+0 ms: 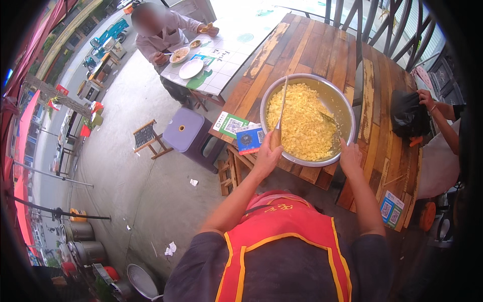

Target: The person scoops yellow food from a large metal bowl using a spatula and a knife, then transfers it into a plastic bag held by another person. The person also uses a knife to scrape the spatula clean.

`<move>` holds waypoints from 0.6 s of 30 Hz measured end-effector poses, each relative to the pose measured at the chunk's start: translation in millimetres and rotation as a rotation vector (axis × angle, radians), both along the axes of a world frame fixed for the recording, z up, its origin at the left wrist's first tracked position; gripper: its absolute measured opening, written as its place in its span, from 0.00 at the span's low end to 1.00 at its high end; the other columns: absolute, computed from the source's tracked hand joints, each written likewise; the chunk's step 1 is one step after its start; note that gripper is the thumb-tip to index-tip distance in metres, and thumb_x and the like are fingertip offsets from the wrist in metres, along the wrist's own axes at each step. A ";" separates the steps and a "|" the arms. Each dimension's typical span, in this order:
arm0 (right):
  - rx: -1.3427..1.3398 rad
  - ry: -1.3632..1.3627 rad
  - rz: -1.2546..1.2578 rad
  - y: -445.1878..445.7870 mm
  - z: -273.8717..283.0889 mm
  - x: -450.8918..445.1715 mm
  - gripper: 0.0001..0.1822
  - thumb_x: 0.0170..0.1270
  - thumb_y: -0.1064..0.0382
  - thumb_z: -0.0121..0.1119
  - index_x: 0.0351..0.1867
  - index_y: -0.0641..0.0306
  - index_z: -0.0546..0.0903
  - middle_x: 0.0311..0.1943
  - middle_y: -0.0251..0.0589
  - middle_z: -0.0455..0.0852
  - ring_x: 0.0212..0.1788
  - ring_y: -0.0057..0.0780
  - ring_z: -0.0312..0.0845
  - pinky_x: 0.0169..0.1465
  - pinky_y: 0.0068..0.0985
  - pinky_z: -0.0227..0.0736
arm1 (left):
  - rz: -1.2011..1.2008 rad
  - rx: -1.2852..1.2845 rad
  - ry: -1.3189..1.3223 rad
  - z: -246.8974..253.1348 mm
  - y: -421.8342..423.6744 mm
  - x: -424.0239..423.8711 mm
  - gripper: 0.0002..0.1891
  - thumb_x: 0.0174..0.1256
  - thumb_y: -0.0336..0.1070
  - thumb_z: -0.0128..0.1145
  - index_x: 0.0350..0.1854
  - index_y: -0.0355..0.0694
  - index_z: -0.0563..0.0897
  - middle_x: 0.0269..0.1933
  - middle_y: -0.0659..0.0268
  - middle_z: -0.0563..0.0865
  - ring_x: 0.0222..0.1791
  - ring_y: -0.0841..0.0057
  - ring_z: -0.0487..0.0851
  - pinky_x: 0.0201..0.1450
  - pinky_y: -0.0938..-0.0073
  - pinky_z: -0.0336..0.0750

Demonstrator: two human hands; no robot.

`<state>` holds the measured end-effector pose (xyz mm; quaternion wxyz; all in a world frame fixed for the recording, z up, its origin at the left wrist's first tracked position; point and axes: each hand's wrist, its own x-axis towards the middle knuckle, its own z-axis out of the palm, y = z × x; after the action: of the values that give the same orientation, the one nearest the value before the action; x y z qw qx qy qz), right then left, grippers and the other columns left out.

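Note:
A large stainless steel bowl [349,109] sits over the wooden plank table before me, at its near side. It is heaped with chopped yellow food [302,120] that looks like egg. My left hand [268,153] is closed around the wooden handle [276,137] of a long knife, at the bowl's near-left rim. The knife's narrow blade [283,98] slants over the food to the far rim. My right hand [350,156] grips the near-right rim. A utensil [327,117] lies partly buried in the food; its kind is unclear.
Payment-code cards [231,125] lie at the table's left corner. A purple plastic stool [188,130] and a folding stool [147,137] stand left. A seated person [162,34] eats at a white-topped table [226,71]. At right, another person's hand [426,99] holds a black plastic bag [407,113].

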<state>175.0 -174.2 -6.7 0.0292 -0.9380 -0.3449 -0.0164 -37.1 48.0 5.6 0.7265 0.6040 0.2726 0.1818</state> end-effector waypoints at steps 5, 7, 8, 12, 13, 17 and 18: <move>0.540 0.502 0.167 58.2 35.8 -42.1 0.18 0.68 0.59 0.53 0.53 0.69 0.78 0.40 0.49 0.82 0.43 0.40 0.77 0.47 0.32 0.72 | 0.057 0.389 -0.123 -23.3 -18.5 14.5 0.34 0.61 0.28 0.54 0.70 0.36 0.56 0.46 0.59 0.77 0.37 0.78 0.76 0.37 0.78 0.72; 0.821 1.034 0.122 88.5 36.6 -70.5 0.17 0.69 0.57 0.54 0.49 0.70 0.78 0.37 0.44 0.82 0.38 0.29 0.77 0.43 0.27 0.72 | 0.010 0.267 -0.137 -8.8 -28.5 20.4 0.37 0.61 0.28 0.54 0.72 0.36 0.52 0.52 0.55 0.75 0.44 0.74 0.76 0.44 0.75 0.72; 1.031 1.295 0.126 100.2 18.2 -79.3 0.16 0.68 0.57 0.55 0.46 0.70 0.78 0.36 0.41 0.81 0.36 0.24 0.76 0.41 0.25 0.72 | -0.004 0.233 -0.148 -6.8 -33.2 23.7 0.38 0.61 0.27 0.55 0.72 0.36 0.50 0.55 0.53 0.74 0.48 0.72 0.76 0.48 0.74 0.72; 1.003 1.106 0.037 116.3 21.7 -101.9 0.12 0.67 0.60 0.56 0.39 0.69 0.76 0.34 0.39 0.79 0.35 0.20 0.74 0.40 0.24 0.73 | 0.006 0.451 -0.183 -8.2 -45.6 25.6 0.44 0.60 0.28 0.58 0.74 0.38 0.43 0.64 0.46 0.69 0.62 0.57 0.72 0.64 0.67 0.66; 1.024 1.076 0.032 118.9 21.3 -99.3 0.11 0.67 0.60 0.56 0.38 0.69 0.75 0.34 0.39 0.79 0.34 0.21 0.75 0.39 0.24 0.73 | -0.007 0.489 -0.190 -7.9 -44.2 26.5 0.45 0.60 0.28 0.59 0.75 0.39 0.42 0.65 0.46 0.68 0.64 0.56 0.71 0.65 0.66 0.65; 1.123 1.129 -0.013 110.0 38.4 -90.1 0.12 0.66 0.60 0.55 0.39 0.69 0.73 0.29 0.42 0.79 0.29 0.26 0.80 0.29 0.26 0.74 | -0.408 0.240 -0.130 34.4 -33.7 9.8 0.47 0.62 0.29 0.60 0.75 0.39 0.39 0.59 0.49 0.76 0.57 0.66 0.78 0.64 0.68 0.66; 1.001 0.877 0.097 110.0 27.0 -83.5 0.13 0.67 0.59 0.53 0.40 0.70 0.72 0.24 0.42 0.79 0.22 0.30 0.81 0.22 0.28 0.73 | -0.420 0.253 -0.158 20.6 -30.8 3.1 0.45 0.64 0.28 0.57 0.76 0.40 0.40 0.56 0.54 0.80 0.53 0.71 0.80 0.60 0.69 0.70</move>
<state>91.5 -64.1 20.3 0.5995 -0.7144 -0.2938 0.2098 -34.0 17.2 26.3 0.6862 0.7173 0.0587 0.1060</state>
